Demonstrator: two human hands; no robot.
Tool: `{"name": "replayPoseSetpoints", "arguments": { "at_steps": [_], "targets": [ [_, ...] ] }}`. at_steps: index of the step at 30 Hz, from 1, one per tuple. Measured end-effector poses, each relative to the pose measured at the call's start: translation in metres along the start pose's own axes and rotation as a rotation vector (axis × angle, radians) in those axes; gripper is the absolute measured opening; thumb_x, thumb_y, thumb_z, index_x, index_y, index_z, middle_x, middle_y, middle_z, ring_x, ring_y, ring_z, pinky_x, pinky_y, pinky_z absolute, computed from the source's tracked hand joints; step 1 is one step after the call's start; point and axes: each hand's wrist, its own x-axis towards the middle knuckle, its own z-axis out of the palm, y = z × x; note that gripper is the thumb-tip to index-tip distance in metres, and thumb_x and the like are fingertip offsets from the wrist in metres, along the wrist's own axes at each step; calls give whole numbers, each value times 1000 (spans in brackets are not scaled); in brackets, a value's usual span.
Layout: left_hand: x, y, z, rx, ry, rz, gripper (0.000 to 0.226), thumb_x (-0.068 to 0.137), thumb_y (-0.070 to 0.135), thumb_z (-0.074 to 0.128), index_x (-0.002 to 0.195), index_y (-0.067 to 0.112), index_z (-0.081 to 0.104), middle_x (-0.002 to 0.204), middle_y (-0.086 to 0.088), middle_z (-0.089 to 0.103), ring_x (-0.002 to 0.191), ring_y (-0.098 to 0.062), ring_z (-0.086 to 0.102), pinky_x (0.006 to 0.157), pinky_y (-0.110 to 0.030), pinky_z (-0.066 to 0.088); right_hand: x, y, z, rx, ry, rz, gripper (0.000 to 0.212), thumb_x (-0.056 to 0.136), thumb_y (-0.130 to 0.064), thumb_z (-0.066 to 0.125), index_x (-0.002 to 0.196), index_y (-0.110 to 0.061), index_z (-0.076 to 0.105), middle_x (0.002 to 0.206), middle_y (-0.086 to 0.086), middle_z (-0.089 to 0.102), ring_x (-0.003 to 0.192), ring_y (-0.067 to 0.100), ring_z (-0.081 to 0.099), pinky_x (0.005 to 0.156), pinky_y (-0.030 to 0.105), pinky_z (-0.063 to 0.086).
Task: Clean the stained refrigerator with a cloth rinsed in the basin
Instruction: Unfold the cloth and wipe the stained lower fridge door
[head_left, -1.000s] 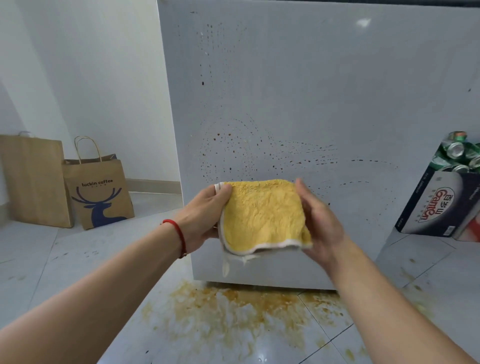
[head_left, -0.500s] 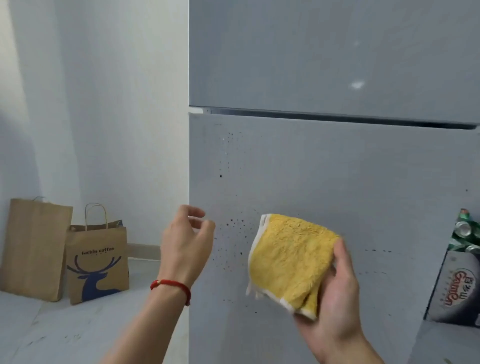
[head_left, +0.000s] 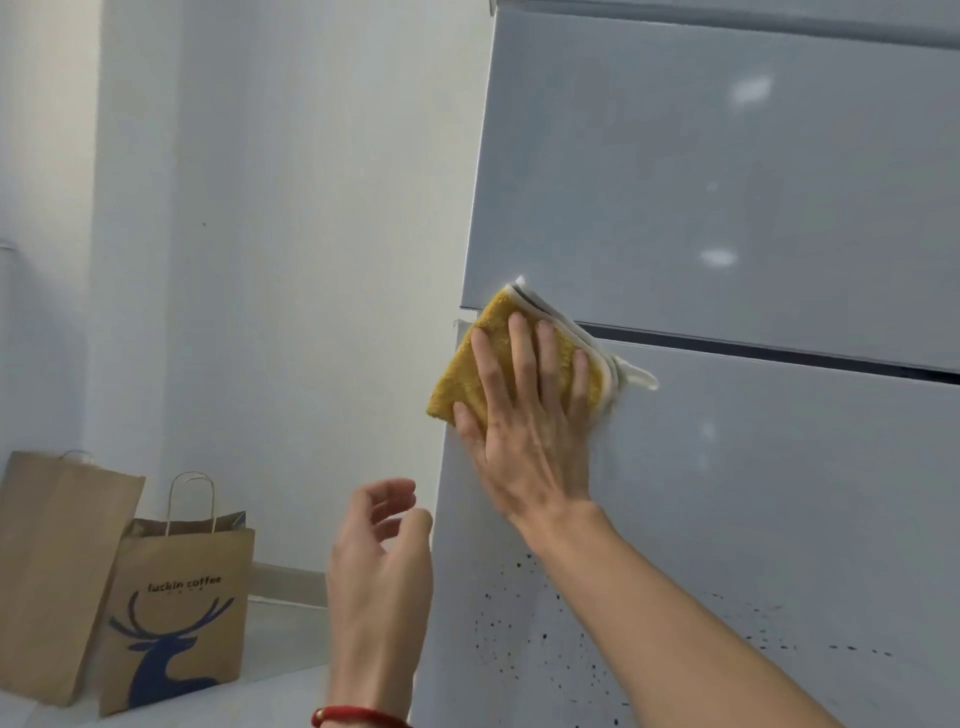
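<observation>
The grey refrigerator (head_left: 753, 467) fills the right side, with a dark gap between its upper and lower doors. Small dark stain specks (head_left: 524, 629) dot the lower door. A folded yellow cloth (head_left: 478, 374) with a white edge lies flat against the top left corner of the lower door. My right hand (head_left: 524, 415) presses on it with fingers spread. My left hand (head_left: 379, 571) hovers lower, just left of the fridge edge, fingers loosely curled and holding nothing. No basin is in view.
Two brown paper bags stand on the floor at the lower left: a plain bag (head_left: 57, 571) and one printed with a blue deer (head_left: 176, 618). A white wall (head_left: 285, 260) runs behind them, left of the fridge.
My left hand has let go of the cloth. My right hand has lifted it and pressed it against the top left corner of the lower door. The view has tilted upward.
</observation>
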Motion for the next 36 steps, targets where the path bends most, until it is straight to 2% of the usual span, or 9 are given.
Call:
{"name": "replayPoseSetpoints", "arguments": {
  "at_steps": [3, 7, 10, 14, 17, 22, 26, 32, 36],
  "targets": [
    [12, 5, 7, 47, 28, 146, 25, 96, 12, 55, 112, 29, 65, 111, 12, 65, 101, 6, 58, 83, -25, 48, 5, -7, 11, -70, -11, -149, 76, 101, -54, 43, 166, -23, 19, 174, 10, 11, 160, 33, 9, 127, 59, 1],
    [40, 31, 35, 184, -29, 341, 35, 99, 16, 50, 132, 24, 59, 128, 8, 60, 119, -11, 53, 97, -30, 46, 8, 43, -11, -64, -46, -373, 78, 96, -57, 50, 164, -30, 26, 173, 3, 17, 160, 26, 11, 127, 58, 5],
    [59, 49, 52, 282, -84, 440, 42, 98, 17, 48, 139, 24, 55, 137, 6, 56, 127, -15, 50, 107, -45, 45, -9, 94, -28, -59, -30, -257, 80, 88, -58, 58, 159, -27, 39, 168, 7, 29, 158, 31, 21, 124, 63, 13],
    [72, 57, 56, 388, -137, 561, 44, 95, 15, 52, 139, 19, 58, 138, 5, 58, 129, -18, 50, 109, -46, 44, -39, 132, -35, -92, 60, 51, 88, 78, -53, 65, 155, -17, 45, 157, 18, 40, 148, 42, 35, 119, 69, 18],
    [69, 57, 57, 413, -90, 609, 43, 93, 13, 56, 135, 19, 59, 136, 3, 59, 127, -18, 50, 109, -44, 44, -22, 93, -27, -68, 36, 136, 89, 84, -54, 55, 162, -19, 30, 162, 17, 32, 150, 42, 27, 121, 68, 11],
    [35, 67, 97, 423, -47, 833, 34, 93, 11, 53, 124, 17, 65, 132, 3, 61, 125, -15, 47, 107, -32, 40, -3, 43, -11, 23, -48, -231, 92, 97, -47, 52, 164, -18, -3, 171, 1, -8, 158, 17, -18, 129, 52, 11],
    [15, 65, 126, 481, -154, 936, 44, 85, 14, 51, 127, 16, 65, 137, 3, 59, 130, -18, 47, 110, -42, 42, -11, 101, -25, -20, -64, -250, 81, 99, -51, 49, 166, -23, 12, 174, -1, 5, 161, 20, -2, 127, 56, 12],
    [3, 64, 162, 606, -231, 1079, 50, 79, 12, 55, 129, 13, 64, 142, -4, 56, 135, -25, 46, 111, -42, 41, -67, 246, -49, -136, 31, -91, 81, 96, -58, 46, 165, -21, 23, 173, 4, 16, 160, 28, 13, 123, 65, 17],
    [-3, 60, 170, 627, -260, 1083, 52, 75, 10, 55, 127, 14, 64, 143, -2, 55, 135, -24, 46, 110, -41, 42, -93, 308, -54, -90, 33, 238, 81, 98, -58, 29, 166, -17, 14, 174, 8, 6, 161, 31, 5, 124, 66, 8]
  ]
}}
